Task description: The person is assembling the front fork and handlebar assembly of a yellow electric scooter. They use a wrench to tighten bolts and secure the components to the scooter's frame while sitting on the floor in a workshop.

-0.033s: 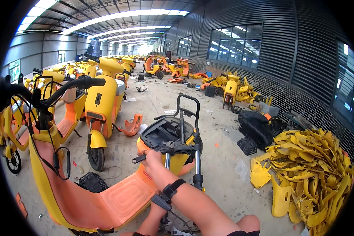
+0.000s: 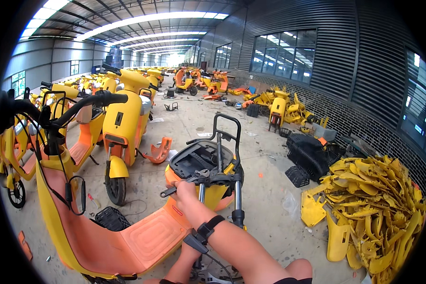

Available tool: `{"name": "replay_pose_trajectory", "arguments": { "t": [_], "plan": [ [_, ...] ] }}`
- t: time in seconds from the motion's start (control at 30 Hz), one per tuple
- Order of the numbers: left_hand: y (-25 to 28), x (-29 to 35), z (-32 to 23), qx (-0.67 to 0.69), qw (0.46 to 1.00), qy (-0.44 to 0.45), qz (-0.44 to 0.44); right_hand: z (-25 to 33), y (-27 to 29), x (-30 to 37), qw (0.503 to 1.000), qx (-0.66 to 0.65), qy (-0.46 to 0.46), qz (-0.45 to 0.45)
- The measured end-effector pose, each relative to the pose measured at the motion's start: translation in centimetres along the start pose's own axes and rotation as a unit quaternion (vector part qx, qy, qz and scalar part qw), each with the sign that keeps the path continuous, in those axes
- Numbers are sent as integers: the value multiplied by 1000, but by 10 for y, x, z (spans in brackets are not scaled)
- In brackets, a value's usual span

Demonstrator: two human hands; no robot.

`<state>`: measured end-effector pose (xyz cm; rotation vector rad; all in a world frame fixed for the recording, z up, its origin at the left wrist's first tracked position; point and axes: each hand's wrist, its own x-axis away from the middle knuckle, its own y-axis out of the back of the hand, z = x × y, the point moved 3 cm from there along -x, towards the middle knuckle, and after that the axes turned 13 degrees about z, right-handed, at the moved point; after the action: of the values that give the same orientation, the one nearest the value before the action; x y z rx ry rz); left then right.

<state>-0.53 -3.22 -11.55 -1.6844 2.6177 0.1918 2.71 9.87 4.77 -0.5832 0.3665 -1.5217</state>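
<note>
At the far left, a black handlebar [image 2: 92,100] stands above a yellow-and-orange scooter [image 2: 149,239]; behind it is another yellow scooter [image 2: 121,113]. A black basket [image 2: 112,218] lies on the floor. The person's left forearm [image 2: 179,267] rises from below, its hand hidden behind the right forearm, so its fingers cannot be told. The right hand [image 2: 185,193] has its fingers curled around a grey wrench [image 2: 167,191], which is over the scooter's rear, its head by the clamp of a fork [image 2: 238,194]. At far right is a pile of yellow panels [image 2: 378,213].
</note>
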Motion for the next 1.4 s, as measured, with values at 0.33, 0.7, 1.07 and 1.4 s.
{"name": "replay_pose_trajectory", "arguments": {
  "t": [0.33, 0.7, 1.07, 1.4],
  "plan": [
    [7, 9, -37, -78, 993, 74, -46, 29, 13, 52, 998, 25, -38, 46],
    [11, 20, -65, -86, 987, 126, -55, 167, 43, 125, 930, 160, -52, 327],
    [10, 15, -70, -110, 983, 143, -38, 188, 106, 81, 680, 727, 83, 43],
    [18, 16, -83, -124, 974, 191, -4, 172, 87, 61, 473, 875, 86, 57]
  ]
}}
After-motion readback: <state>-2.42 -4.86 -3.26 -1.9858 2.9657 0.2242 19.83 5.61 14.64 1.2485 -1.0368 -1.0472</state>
